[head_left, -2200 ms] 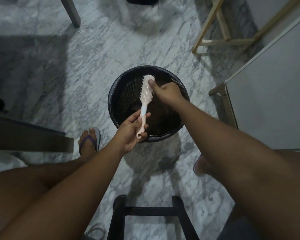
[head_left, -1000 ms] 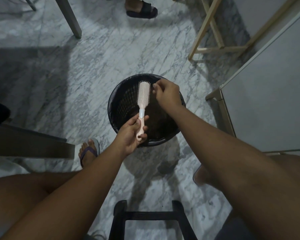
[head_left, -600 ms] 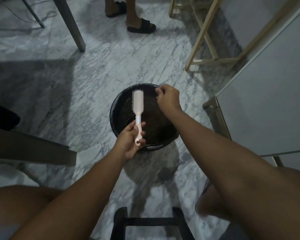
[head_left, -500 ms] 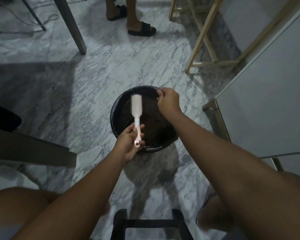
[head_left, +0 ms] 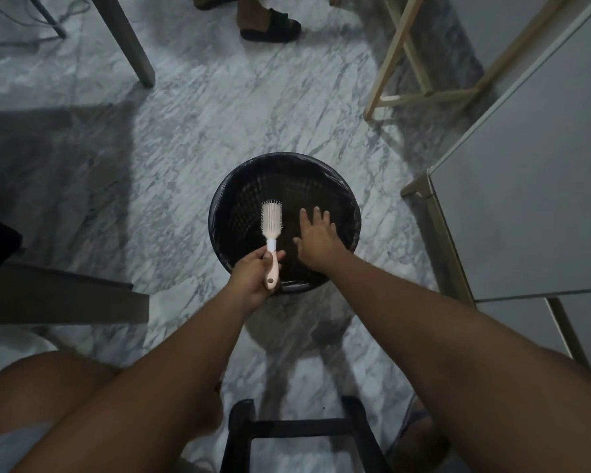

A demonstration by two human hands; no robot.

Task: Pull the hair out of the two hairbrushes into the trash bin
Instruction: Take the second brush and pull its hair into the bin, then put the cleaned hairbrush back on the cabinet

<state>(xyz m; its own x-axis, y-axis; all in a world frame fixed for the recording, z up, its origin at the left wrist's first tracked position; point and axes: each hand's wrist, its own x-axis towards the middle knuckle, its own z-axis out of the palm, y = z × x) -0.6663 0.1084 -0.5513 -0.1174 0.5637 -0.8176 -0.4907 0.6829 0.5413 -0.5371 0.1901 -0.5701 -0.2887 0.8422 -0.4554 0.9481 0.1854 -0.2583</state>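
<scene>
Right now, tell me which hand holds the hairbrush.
The left hand grips the hairbrush by its handle over the trash bin; the right hand is spread open, holding nothing.

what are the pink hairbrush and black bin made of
Pale pink hairbrush: probably moulded plastic, smooth and matte, with even colour and stiff pale bristles. Round black trash bin: likely plastic, going by its lattice wall; the crinkled sheen at the rim suggests a thin plastic liner.

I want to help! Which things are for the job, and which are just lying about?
For the job: hairbrush, trash bin, left hand, right hand.
Just there: stool, table leg, wooden frame, sandal.
</scene>
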